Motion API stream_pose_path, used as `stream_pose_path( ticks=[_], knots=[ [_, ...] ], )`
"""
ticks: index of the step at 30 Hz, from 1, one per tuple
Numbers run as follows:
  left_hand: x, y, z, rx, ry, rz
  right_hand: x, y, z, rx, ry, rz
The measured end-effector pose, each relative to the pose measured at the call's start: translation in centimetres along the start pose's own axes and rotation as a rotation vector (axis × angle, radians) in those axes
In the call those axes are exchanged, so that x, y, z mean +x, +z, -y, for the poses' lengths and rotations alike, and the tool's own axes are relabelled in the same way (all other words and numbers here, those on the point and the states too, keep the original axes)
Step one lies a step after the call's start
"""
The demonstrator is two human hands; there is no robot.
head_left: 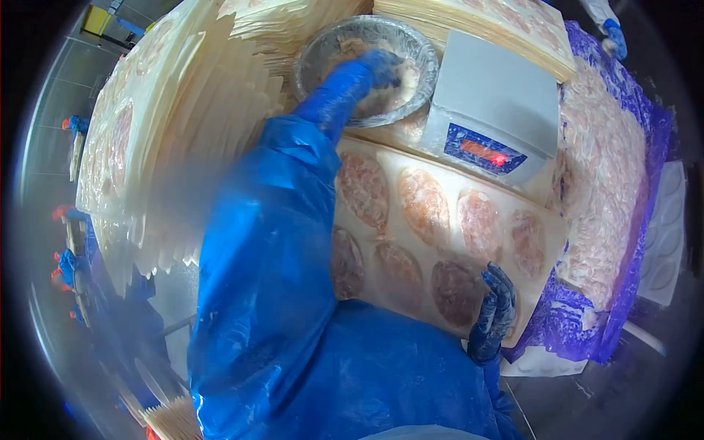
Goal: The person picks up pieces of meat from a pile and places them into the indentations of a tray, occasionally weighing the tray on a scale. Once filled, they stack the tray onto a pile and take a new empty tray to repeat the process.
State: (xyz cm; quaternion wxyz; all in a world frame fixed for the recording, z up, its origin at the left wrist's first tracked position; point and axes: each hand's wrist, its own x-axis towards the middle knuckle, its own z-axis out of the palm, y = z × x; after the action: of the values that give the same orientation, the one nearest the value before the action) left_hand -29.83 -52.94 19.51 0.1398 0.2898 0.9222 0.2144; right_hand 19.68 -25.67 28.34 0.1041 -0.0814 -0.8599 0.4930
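Observation:
My left hand (378, 70), in a blue glove, reaches into a round metal bowl (425, 84). Pale, wet paste or powder (407, 84) lies in the bowl, and my fingers are partly sunk or hidden there. Below the bowl is a cream moulded tray (455, 176) with several oval hollows holding pinkish raw minced-meat patties (424, 205). At the tray's lower right, my right hand (495, 308), gloved and smeared white, is beside a patty (456, 293). Its fingers are stretched out and slightly curved, with nothing seen in them.
A grey scale (499, 95) with a lit red display stands behind the tray. Tall stacks of filled trays rise at left (176, 139) and back (477, 29). Raw meat (605, 176) lies on purple film (645, 191) at right. Another person's gloved hand (614, 40) shows top right.

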Motion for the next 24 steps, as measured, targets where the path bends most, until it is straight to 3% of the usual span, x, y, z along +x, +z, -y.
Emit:
stream_pose_path(
  ticks=[1,3,4,6,9,12,15,18,21,24],
  knots=[
    [0.1,-0.5,0.8,0.000,0.006,0.000,-0.1,-0.2,-0.2,-0.002,0.000,-0.006],
    [-0.7,-1.9,1.8,0.104,0.087,-0.291,-0.5,-0.3,-0.5,0.064,0.041,0.001],
    [-1.5,-2.7,1.4,0.107,0.086,-0.283,-0.7,-0.2,-0.4,0.070,0.048,0.001],
    [-5.8,-7.7,-4.7,-0.521,-0.127,-0.165,-0.6,-0.1,-0.1,0.079,0.079,-0.006],
    [-7.1,-9.9,-6.1,-0.558,-0.115,-0.196,-0.7,0.1,-0.4,0.058,-0.025,0.051],
    [-3.8,-5.9,1.0,-0.335,0.005,-0.357,-1.0,0.2,0.1,0.070,-0.006,0.063],
    [-2.7,-3.6,0.0,-0.485,-0.164,-0.302,-1.3,0.2,-0.3,0.109,0.007,0.031],
    [0.1,0.5,0.8,-0.346,0.186,-0.364,-1.3,0.2,0.1,0.071,0.008,0.066],
    [0.7,2.0,-0.6,0.191,0.051,-0.165,-1.3,0.3,0.3,0.054,-0.029,0.094],
    [2.1,0.7,0.7,0.608,0.240,-0.143,-1.4,0.1,0.8,0.039,-0.022,0.083]
  ],
)
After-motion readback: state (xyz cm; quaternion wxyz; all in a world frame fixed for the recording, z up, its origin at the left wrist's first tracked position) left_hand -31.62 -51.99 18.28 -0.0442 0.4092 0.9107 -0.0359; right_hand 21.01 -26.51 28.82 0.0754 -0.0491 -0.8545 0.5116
